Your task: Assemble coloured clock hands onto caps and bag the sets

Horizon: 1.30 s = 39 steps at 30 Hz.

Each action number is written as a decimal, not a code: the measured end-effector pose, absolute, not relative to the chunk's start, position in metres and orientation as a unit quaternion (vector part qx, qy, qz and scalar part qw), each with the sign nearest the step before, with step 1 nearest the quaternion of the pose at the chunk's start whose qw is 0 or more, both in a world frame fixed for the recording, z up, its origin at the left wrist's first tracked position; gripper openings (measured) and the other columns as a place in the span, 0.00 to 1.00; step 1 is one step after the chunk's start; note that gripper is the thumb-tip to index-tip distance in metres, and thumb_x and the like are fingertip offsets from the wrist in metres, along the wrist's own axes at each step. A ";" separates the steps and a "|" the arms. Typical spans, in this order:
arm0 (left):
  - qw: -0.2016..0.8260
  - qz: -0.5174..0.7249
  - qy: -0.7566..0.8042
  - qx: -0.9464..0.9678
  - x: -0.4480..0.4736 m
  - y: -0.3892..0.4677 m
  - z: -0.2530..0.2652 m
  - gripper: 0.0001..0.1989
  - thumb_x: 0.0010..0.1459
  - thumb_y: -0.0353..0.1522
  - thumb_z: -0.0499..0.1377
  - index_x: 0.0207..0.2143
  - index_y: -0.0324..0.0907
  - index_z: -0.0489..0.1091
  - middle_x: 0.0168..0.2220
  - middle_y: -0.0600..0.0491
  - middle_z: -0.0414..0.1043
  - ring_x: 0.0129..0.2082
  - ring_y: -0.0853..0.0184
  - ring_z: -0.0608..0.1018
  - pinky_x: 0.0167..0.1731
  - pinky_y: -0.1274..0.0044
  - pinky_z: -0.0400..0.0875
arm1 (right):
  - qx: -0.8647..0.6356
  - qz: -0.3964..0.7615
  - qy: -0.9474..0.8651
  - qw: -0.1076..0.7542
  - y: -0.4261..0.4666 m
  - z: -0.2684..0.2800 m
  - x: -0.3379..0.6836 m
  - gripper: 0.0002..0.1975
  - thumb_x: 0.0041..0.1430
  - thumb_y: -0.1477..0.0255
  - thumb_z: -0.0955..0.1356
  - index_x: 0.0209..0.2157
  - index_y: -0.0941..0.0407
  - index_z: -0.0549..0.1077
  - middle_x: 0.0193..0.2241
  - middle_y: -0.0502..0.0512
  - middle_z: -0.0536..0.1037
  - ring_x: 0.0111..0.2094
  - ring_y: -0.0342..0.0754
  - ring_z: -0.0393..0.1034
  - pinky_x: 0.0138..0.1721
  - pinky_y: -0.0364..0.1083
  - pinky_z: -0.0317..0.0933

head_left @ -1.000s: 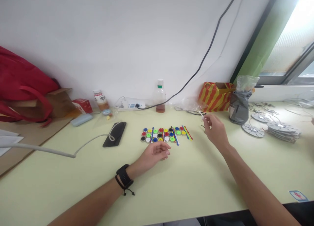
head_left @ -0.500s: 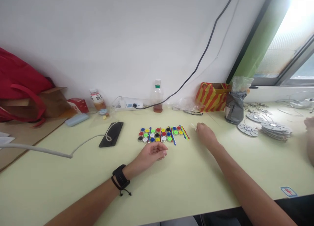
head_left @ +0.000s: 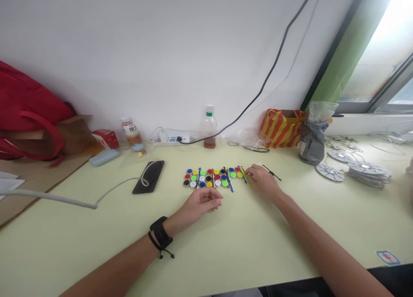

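Rows of small round discs in several colours lie on the table, with thin arrow-like sticks laid between them. My right hand is at the right end, its fingertips pinched together over the last sticks; what they grip is hidden. Just beyond that hand, a black stick with pointed ends lies on the table. Below the discs rests my left hand, palm turned inward, fingers loosely curled and thumb apart, with nothing visible in it.
A black phone with a pale cable lies left of the discs. Behind stand a bottle, a power strip and a striped bag. Stacked grey discs sit at the right, beside a grey bag.
My right hand has moved left onto the end sticks, covering the red one. The black stick now shows to its right. My left hand has stayed put.
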<state>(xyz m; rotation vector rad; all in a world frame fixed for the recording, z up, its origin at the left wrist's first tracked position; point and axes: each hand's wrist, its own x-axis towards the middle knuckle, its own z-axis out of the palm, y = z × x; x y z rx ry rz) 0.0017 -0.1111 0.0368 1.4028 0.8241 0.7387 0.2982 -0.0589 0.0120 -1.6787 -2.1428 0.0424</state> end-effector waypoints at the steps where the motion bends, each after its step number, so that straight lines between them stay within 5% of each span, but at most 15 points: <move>1: 0.627 0.321 0.359 0.612 0.002 -0.111 0.036 0.12 0.59 0.38 0.68 0.39 0.39 0.76 0.34 0.53 0.73 0.35 0.69 0.75 0.37 0.77 0.70 | -0.603 0.014 -0.770 0.209 -0.058 0.011 0.299 0.09 0.65 0.76 0.63 0.39 0.53 0.75 0.40 0.55 0.78 0.42 0.51 0.71 0.36 0.46 0.56; 15: 0.626 0.321 0.365 0.610 0.001 -0.111 0.036 0.13 0.58 0.39 0.68 0.38 0.39 0.76 0.35 0.53 0.73 0.35 0.69 0.75 0.38 0.77 0.70 | -0.584 -0.025 -0.776 0.239 -0.059 0.015 0.298 0.08 0.64 0.77 0.61 0.34 0.53 0.68 0.36 0.54 0.77 0.35 0.50 0.69 0.35 0.46 0.56; 24: 0.630 0.320 0.358 0.611 0.001 -0.111 0.034 0.13 0.58 0.39 0.68 0.39 0.39 0.76 0.34 0.52 0.73 0.35 0.69 0.75 0.37 0.77 0.70 | -0.548 0.131 -0.717 0.410 -0.063 0.024 0.295 0.03 0.63 0.71 0.63 0.34 0.52 0.64 0.29 0.52 0.77 0.30 0.49 0.73 0.32 0.46 0.64; 28: 0.631 0.316 0.358 0.611 0.002 -0.112 0.037 0.13 0.58 0.39 0.68 0.38 0.39 0.76 0.34 0.52 0.73 0.34 0.69 0.75 0.37 0.77 0.70 | -0.520 0.150 -0.718 0.439 -0.063 0.022 0.292 0.07 0.61 0.69 0.66 0.42 0.52 0.68 0.32 0.52 0.78 0.32 0.49 0.74 0.36 0.48 0.69; 39: 0.622 0.311 0.359 0.622 0.000 -0.111 0.032 0.11 0.59 0.38 0.67 0.39 0.40 0.76 0.35 0.52 0.74 0.36 0.69 0.76 0.39 0.76 0.71 | -0.517 0.117 -0.778 0.336 -0.060 0.008 0.284 0.09 0.66 0.73 0.63 0.42 0.53 0.75 0.42 0.58 0.77 0.40 0.51 0.74 0.39 0.49 0.67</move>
